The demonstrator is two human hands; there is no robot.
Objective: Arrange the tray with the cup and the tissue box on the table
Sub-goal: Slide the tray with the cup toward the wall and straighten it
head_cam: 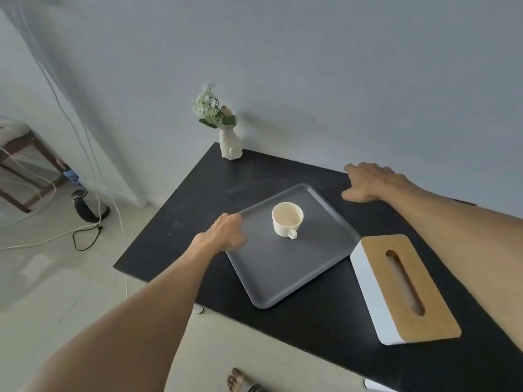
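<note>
A grey rectangular tray point(285, 275) lies turned at an angle in the middle of the black table point(198, 193). A cream cup point(286, 222) stands upright on the tray's far half, handle toward me. My left hand point(226, 232) grips the tray's left edge. My right hand point(368, 182) hovers flat with fingers spread over the table beyond the tray's right corner, holding nothing. A white tissue box with a wooden slotted lid point(404, 290) rests on the table just right of the tray, close to its right corner.
A white vase with pale flowers point(230, 142) stands at the table's far corner by the wall. Left of the table, cables point(85, 236) and a dark stand point(85, 207) lie on the floor near a wooden chair point(19, 165). A bare foot point(240, 381) shows below.
</note>
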